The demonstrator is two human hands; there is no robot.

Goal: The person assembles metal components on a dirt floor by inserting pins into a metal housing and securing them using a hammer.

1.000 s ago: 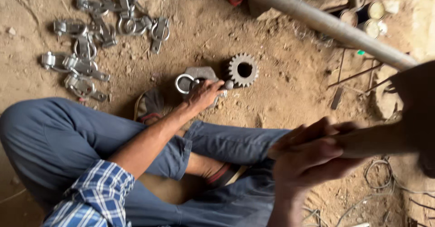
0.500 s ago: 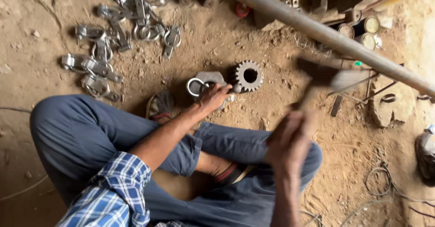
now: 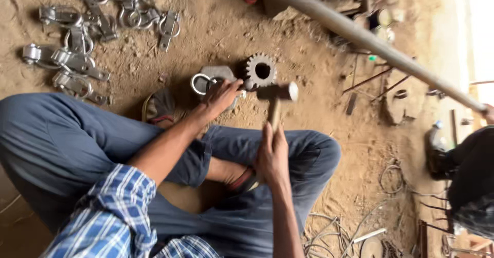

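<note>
So the person's sitting cross-legged on the dirt floor [image 3: 329,109] in blue trousers and a blue-white checked shirt. The left hand [image 3: 221,96] is stretched forward with fingers curled down, pressing on a flat grey metal clamp piece with a ring at one end [image 3: 206,79] that lies in the sand right in front of the knees. Just beside it, touching or nearly so on its right, sits a round dark steel gear with a hole in the middle [image 3: 261,70].

The right hand [image 3: 271,155] is wrapped tight around the wooden handle of a hammer with a dark metal head [image 3: 278,92]. The head is down low just below the gear, near the left hand's fingertips; can't really tell if it's touching anything, it's a bit blurred.

Up in the far left corner there's a loose heap of similar grey metal clamps with rings [image 3: 87,26], well apart from the one being held. A long grey metal pipe [image 3: 370,39] runs diagonally across the top right, and some thin wire coils [image 3: 329,237] lie by the right knee
</note>
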